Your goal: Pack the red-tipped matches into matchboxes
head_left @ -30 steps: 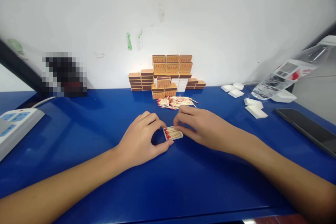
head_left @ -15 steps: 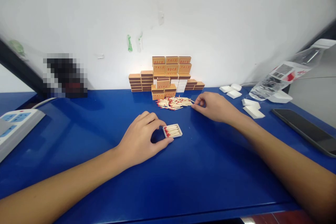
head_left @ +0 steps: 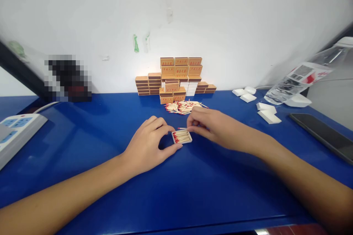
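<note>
My right hand (head_left: 202,124) pinches one match (head_left: 182,128), thumb and fingers closed, at the tray's far side.
Match's red head points left, stick right by the far wall; can't tell if touching. Matchbox tray (head_left: 191,140) sits on blue table (head_left: 171,194), just left of pinch, matches inside. My left hand (head_left: 150,145) holds its left end, index far, thumb near. Match pile (head_left: 179,107) beyond.

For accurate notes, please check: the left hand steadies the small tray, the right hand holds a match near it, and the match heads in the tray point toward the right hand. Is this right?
Not quite: the head view shows the match heads in the tray pointing toward the left hand. The rest stands.
</note>
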